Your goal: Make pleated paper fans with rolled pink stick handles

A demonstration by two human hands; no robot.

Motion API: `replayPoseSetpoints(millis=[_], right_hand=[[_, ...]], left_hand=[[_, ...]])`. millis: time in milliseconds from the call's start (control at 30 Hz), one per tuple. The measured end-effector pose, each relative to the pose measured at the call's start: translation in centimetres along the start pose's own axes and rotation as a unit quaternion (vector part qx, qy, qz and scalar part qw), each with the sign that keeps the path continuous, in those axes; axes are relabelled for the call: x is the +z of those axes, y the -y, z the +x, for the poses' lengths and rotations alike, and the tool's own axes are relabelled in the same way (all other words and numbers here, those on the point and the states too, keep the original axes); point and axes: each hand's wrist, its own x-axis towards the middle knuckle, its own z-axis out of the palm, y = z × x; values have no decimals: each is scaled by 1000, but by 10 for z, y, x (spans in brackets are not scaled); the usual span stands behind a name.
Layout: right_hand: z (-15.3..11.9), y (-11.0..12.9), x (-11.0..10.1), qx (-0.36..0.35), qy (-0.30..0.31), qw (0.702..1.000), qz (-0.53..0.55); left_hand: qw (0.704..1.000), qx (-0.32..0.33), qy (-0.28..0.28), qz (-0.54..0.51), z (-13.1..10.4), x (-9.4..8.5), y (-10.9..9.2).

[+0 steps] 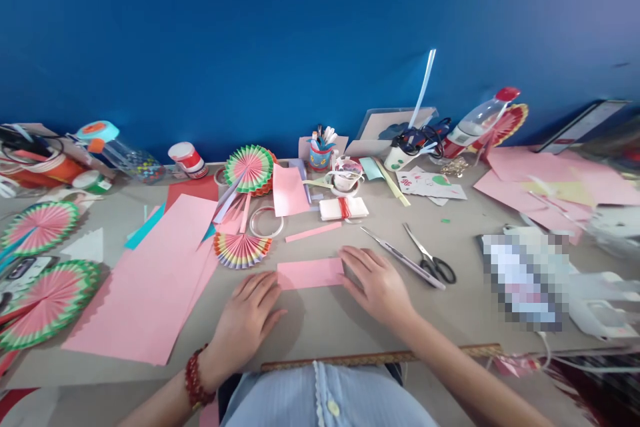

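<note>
A small pink paper strip (311,273) lies flat on the grey table in front of me. My left hand (250,317) rests on its left end, fingers stretched out flat and thumb apart. At the strip's right end, my right hand (377,283) lies palm down with its fingers extended over the edge. Neither hand grips anything. Just right of my right hand are a long slim metal tool (405,258) and scissors (431,257) with black handles. Beyond the strip, a narrower pink strip (313,232) and a pleated paper fan (243,250) lie on the table.
Large pink sheets (145,280) spread to the left, beside round pleated fans (50,303). A phone (520,280) with a blurred screen lies right. Along the blue wall stand a pen cup (320,157), a clear bottle (475,127) and a tub (188,160). A wooden ruler (350,360) runs along the front edge.
</note>
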Motion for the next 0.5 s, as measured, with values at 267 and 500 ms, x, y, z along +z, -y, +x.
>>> replayPoseSetpoints(millis=[267, 500], right_hand=[[20, 16, 18, -23, 54, 998, 38], [18, 15, 29, -21, 1, 993, 118]], left_hand=[[1000, 5, -8, 7, 41, 7, -9], [998, 63, -16, -11, 53, 11, -8]])
